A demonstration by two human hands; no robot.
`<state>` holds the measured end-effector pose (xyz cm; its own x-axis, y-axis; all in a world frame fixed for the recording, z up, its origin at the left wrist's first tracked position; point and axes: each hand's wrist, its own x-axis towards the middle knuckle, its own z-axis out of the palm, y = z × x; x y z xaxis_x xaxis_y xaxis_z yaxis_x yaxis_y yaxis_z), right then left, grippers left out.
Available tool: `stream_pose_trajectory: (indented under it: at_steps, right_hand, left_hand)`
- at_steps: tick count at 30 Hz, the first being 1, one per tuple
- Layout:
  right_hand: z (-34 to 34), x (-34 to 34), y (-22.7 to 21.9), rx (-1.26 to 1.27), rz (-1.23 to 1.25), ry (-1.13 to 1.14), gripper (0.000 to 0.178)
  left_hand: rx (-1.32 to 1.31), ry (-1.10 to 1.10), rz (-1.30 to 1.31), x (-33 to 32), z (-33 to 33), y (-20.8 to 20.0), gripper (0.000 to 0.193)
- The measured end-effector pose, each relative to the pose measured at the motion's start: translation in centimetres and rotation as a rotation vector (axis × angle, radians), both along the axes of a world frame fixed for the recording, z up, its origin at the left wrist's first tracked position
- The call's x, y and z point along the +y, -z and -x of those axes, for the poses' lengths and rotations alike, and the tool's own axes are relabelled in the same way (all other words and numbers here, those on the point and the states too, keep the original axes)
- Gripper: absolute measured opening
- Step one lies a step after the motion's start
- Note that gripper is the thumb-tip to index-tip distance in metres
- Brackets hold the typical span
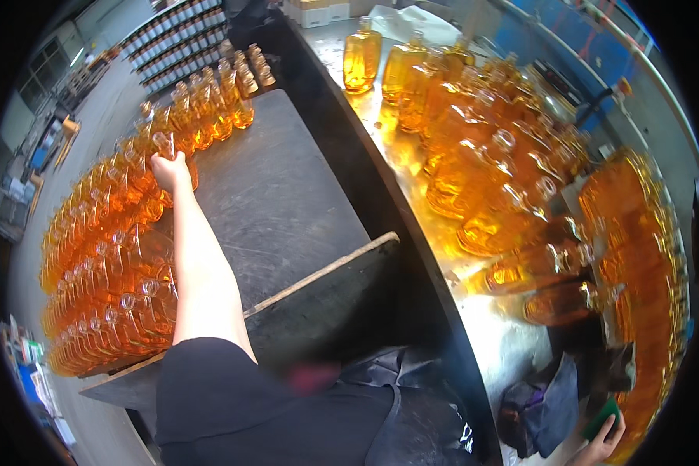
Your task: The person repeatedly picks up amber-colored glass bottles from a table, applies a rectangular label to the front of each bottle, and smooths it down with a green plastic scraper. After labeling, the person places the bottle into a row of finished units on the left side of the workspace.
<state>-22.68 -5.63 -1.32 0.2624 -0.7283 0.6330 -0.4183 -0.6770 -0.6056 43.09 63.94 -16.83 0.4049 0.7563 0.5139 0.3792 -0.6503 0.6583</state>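
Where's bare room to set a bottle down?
Widest: the dark board, between the left bottles and the black strip, beyond the pale-edged divider. Smaller: bare metal table, between the nearest right bottles and the dark bundle. Crowded: around the left hand, and the table's right side.

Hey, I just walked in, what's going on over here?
Someone in a dark short sleeve is reaching out, with the left hand around a bottle of amber liquid beside packed rows of similar bottles next to a bare dark board. More amber bottles crowd the metal table on the right. Another hand at the lower right holds something green; I can't tell whose.
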Motion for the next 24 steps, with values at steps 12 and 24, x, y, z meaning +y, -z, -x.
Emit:
stream_pose_trajectory:
  at_steps: [12, 24]
  right_hand:
    - [8.4, 0.9, -0.5, -0.480, -0.586, -0.125, 0.024]
    - [9.1, 5.3, 8.7, 0.804, 0.188, 0.006, 0.006]
  left_hand:
    - [-0.259, 0.903, 0.298, -15.8, 1.7, -0.3, 0.035]
    - [0.410, 2.258, 1.249, -51.8, 33.3, -19.7, 0.048]
